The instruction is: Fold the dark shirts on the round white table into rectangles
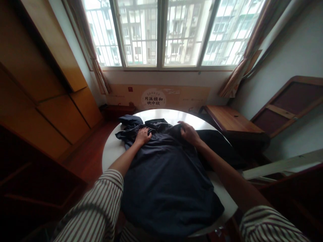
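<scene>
A dark navy polo shirt (164, 174) lies front up, its collar at the far side and its hem hanging over the near table edge. My left hand (143, 136) rests on the chest just left of the buttons, fingers stretched out over the fabric. At the shirt's right shoulder, my right hand (189, 133) has its fingers curled and closed on the cloth. The left sleeve is bunched near the far left rim. Dark cloth (218, 146) spreads to the right under my forearm; whether it belongs to the shirt I cannot tell.
The shirt lies on a round white table (111, 153). Behind it are a printed banner (186, 92) and barred windows. A wooden side table (234, 119) stands at the right, with a pale rail (282, 164) nearer me. Wooden cabinets (63, 117) line the left.
</scene>
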Motion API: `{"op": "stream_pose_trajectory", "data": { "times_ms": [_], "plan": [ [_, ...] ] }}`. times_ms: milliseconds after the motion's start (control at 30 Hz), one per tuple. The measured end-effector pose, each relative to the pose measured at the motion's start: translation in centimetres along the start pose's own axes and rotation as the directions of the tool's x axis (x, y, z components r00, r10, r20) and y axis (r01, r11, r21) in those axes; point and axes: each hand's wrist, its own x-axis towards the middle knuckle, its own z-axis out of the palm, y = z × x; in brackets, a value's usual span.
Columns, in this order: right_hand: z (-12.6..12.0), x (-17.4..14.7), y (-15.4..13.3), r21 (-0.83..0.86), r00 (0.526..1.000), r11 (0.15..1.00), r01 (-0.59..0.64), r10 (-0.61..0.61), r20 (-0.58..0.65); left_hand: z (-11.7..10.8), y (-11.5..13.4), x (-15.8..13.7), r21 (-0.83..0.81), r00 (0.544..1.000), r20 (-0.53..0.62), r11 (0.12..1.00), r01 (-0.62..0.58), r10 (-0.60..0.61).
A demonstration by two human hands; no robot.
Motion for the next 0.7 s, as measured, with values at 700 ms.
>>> {"op": "stream_pose_trajectory", "data": {
  "times_ms": [700],
  "plan": [
    [1.0, 4.6, -0.8, 0.066, 0.941, 0.972, -0.225, 0.199, 0.274, -1.9, 0.6, 7.4, -0.207, 0.913, 0.323, 0.922, 0.326, -0.250]
  ]
}}
